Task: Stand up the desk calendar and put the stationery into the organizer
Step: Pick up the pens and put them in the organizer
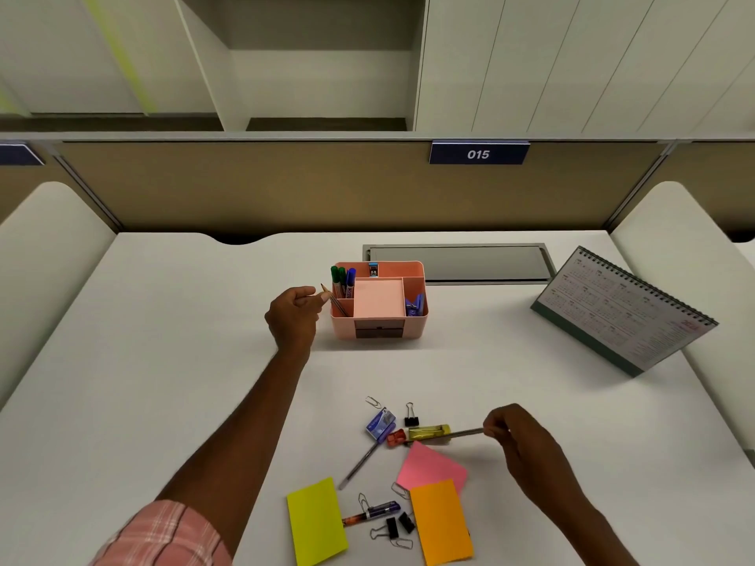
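Note:
The pink organizer [378, 322] stands mid-desk with green and blue markers [342, 279] and purple clips [414, 306] inside. My left hand [294, 316] pinches a pencil [336, 300] whose lower end dips into the organizer's front-left compartment. My right hand [517, 433] pinches the end of a dark pen [457, 435] lying over a yellow lighter-like item [429, 431]. The desk calendar [625, 312] stands upright at the right. Near me lie a pen [359, 463], a staple box [380, 424], binder clips [411, 416], paper clips and another pen [374, 513].
Yellow-green [316, 520], orange [441, 522] and pink [429, 467] sticky notes lie at the front of the white desk [163, 341]. A grey cable hatch [457, 263] sits behind the organizer. A tan partition with sign 015 [478, 154] closes the back.

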Demonstrator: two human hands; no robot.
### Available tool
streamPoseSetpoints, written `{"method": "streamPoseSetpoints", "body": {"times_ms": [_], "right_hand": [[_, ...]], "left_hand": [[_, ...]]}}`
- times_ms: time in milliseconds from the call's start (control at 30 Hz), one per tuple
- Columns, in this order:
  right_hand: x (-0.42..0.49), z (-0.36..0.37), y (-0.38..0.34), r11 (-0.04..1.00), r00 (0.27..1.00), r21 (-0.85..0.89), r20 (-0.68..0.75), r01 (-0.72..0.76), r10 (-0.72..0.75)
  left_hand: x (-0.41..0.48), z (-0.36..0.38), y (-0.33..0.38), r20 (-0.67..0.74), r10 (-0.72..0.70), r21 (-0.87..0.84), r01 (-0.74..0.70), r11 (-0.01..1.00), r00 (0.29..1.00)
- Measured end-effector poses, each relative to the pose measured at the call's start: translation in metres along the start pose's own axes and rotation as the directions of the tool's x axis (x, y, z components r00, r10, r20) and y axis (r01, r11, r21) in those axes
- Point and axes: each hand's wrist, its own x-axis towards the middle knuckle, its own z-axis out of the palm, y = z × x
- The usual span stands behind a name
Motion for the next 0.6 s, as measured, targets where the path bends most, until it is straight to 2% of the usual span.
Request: {"method": "streamPoseSetpoints", "body": {"times_ms": [133,200,233,300,367,433,500,600], "right_hand": [[0.011,-0.019,-0.017,0.999,0.996,0.014,-0.082,0.032,-0.031],[0.018,-0.026,-0.027,0.998,0.993,0.025,-0.102,0.065,-0.063],[0.022,-0.028,-0.032,0.996,0.991,0.024,-0.109,0.085,-0.082],[0.032,-0.032,-0.046,0.992,0.986,0.03,-0.122,0.119,-0.114],[0.043,-0.033,-0.063,0.988,0.98,0.038,-0.133,0.152,-0.146],[0.055,-0.032,-0.081,0.98,0.972,0.038,-0.135,0.197,-0.19],[0.066,-0.029,-0.1,0.971,0.965,0.042,-0.125,0.237,-0.23],[0.082,-0.023,-0.125,0.954,0.951,0.046,-0.108,0.295,-0.288]], "left_hand": [[-0.024,-0.006,0.002,-0.047,0.05,-0.028,-0.051,0.998,0.998],[-0.05,-0.011,0.006,-0.015,0.094,-0.043,-0.095,0.995,0.995],[-0.066,-0.014,0.009,0.047,0.113,-0.071,-0.109,0.991,0.993],[-0.099,-0.019,0.016,0.261,0.136,-0.146,-0.101,0.984,0.956],[-0.128,-0.023,0.022,0.48,0.205,-0.169,-0.139,0.976,0.853],[-0.151,-0.024,0.024,0.605,0.286,-0.142,-0.252,0.957,0.743],[-0.163,-0.024,0.023,0.639,0.342,-0.158,-0.318,0.935,0.689],[-0.167,-0.024,0.018,0.54,0.41,-0.18,-0.375,0.909,0.735]]}}
